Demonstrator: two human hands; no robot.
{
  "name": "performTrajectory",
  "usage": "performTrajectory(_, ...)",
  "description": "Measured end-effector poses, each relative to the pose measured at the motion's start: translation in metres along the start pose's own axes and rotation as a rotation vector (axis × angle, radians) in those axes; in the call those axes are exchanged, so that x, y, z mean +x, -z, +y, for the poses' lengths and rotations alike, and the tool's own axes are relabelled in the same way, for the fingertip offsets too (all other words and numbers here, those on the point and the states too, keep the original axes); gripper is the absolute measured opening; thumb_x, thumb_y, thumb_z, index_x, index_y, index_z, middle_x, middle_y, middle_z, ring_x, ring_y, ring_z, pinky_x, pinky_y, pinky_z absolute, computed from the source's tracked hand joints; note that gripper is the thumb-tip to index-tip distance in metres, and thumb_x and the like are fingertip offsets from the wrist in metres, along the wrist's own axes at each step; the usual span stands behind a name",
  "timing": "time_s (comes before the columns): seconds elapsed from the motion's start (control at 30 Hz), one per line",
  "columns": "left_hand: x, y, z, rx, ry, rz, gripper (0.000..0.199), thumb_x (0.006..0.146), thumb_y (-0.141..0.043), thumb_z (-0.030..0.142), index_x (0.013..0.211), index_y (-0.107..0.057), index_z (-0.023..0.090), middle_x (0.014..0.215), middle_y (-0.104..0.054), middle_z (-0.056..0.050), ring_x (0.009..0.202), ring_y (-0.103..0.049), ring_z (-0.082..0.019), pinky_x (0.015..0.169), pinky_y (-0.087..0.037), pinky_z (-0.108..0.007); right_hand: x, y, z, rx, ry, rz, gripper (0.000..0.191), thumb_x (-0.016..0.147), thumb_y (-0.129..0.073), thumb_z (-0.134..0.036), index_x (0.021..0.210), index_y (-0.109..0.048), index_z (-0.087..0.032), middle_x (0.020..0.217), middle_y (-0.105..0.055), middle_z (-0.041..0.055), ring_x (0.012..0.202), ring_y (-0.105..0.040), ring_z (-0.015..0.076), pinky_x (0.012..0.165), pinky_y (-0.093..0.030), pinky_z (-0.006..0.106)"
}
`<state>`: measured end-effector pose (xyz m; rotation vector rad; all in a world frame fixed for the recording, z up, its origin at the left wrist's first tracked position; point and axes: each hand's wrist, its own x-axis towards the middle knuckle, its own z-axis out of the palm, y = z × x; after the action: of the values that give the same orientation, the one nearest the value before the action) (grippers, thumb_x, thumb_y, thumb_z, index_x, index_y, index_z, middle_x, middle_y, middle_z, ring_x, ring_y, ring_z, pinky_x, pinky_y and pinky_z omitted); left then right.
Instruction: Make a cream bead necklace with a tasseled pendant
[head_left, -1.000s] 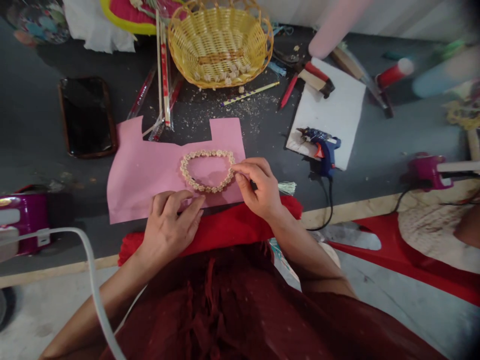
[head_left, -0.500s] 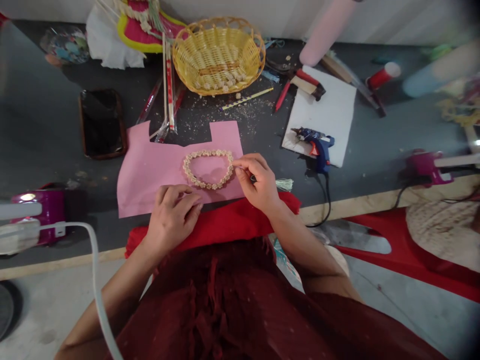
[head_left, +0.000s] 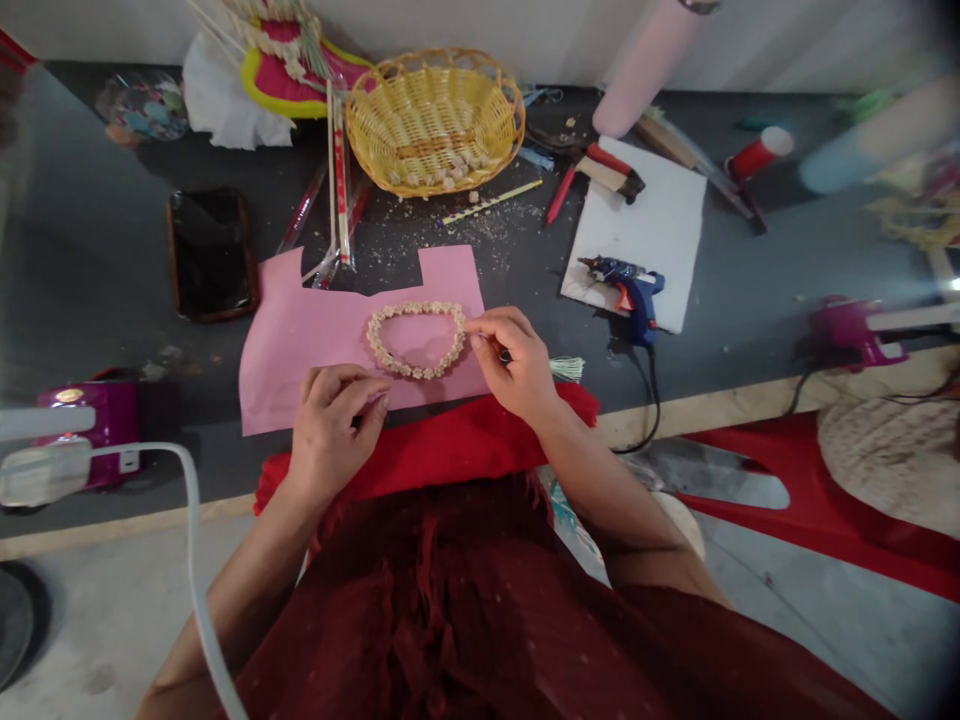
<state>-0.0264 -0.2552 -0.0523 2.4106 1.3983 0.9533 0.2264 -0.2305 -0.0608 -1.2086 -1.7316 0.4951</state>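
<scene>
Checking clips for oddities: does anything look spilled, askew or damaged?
Yes: pale crumbs are strewn over the dark tabletop in front of the yellow basket, like spilled scraps. The pink sheet has a notched far edge, possibly deliberate. The beaded loop shows no obvious damage.

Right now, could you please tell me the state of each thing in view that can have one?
Garland, looped on the sheet
Sheet, notched at its far edge
Phone, lying, screen dark
Glue gun, on its side on the board
Basket, upright, holding pale pieces
Pink bottle, upright
Left hand, curled, grip unclear
Right hand, at the garland's right edge, grip unclear
</scene>
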Motion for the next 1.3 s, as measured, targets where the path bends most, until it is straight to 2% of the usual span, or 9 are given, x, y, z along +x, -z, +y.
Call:
performTrajectory(0.33, -0.0002, 0.003, 0.0006, -0.014, 0.007, -0.028, 0.007, 0.091, -0.061, 0.013, 0.093, -0.063, 0.019, 0.093, -0.069, -0.006, 0.09, -0.061, -0.021, 0.084, -0.05, -0.038, 0.0006, 0.0013, -0.0019, 0.02, 0.005, -0.007, 0.017, 0.096, -0.053, -0.016, 0.105, -0.066, -0.02, 0.099, -0.061, 0.0065, 0.082, -0.06, 0.0127, 0.069, -0.051, 0.027)
performTrajectory(0.57, -0.0029, 0.0032, 0.0013, -0.052, 0.121, -0.031, 0.005, 0.094, -0.059, 0.018, 0.092, -0.063, 0.019, 0.078, -0.067, -0.002, 0.08, -0.062, -0.019, 0.073, -0.051, -0.03, 0.0019, 0.0018, -0.0042, 0.005, 0.009, -0.016, 0.016, 0.096, -0.052, -0.017, 0.104, -0.066, -0.021, 0.098, -0.061, 0.0059, 0.079, -0.058, 0.0121, 0.065, -0.049, 0.026)
performTrajectory(0.73, -0.0039, 0.0057, 0.0008, -0.092, 0.09, -0.028, 0.007, 0.094, -0.06, 0.016, 0.093, -0.066, 0.019, 0.08, -0.07, -0.002, 0.077, -0.064, -0.017, 0.072, -0.052, -0.029, 0.002, 0.0013, -0.0044, 0.007, 0.009, -0.012, 0.016, 0.096, -0.053, -0.017, 0.104, -0.066, -0.021, 0.097, -0.062, 0.0054, 0.077, -0.058, 0.0119, 0.064, -0.048, 0.027)
performTrajectory(0.93, -0.0011, 0.0068, 0.0032, -0.095, 0.041, -0.028, 0.007, 0.092, -0.062, 0.018, 0.095, -0.068, 0.019, 0.083, -0.072, -0.003, 0.075, -0.065, -0.018, 0.072, -0.053, -0.031, 0.0019, 0.001, -0.0035, -0.001, 0.01, -0.021, 0.016, 0.096, -0.053, -0.017, 0.103, -0.066, -0.022, 0.097, -0.062, 0.0054, 0.083, -0.061, 0.0139, 0.069, -0.05, 0.029)
performTrajectory(1.13, -0.0014, 0.0041, 0.0025, -0.031, 0.069, -0.018, 0.024, 0.088, -0.066, 0.019, 0.112, -0.065, 0.021, 0.082, -0.069, -0.001, 0.076, -0.065, -0.017, 0.075, -0.054, -0.032, 0.0016, 0.0013, -0.0035, 0.005, 0.013, -0.024, 0.016, 0.095, -0.054, -0.016, 0.103, -0.067, -0.021, 0.097, -0.062, 0.0055, 0.083, -0.061, 0.0133, 0.069, -0.05, 0.028)
performTrajectory(1.3, -0.0002, 0.0044, 0.0022, -0.01, 0.062, -0.026, 0.026, 0.087, -0.066, 0.018, 0.113, -0.064, 0.021, 0.08, -0.066, -0.001, 0.076, -0.063, -0.017, 0.075, -0.053, -0.032, 0.0015, 0.002, -0.0038, -0.002, 0.012, -0.033, 0.016, 0.096, -0.053, -0.018, 0.103, -0.067, -0.022, 0.098, -0.063, 0.0057, 0.085, -0.062, 0.0145, 0.07, -0.051, 0.029)
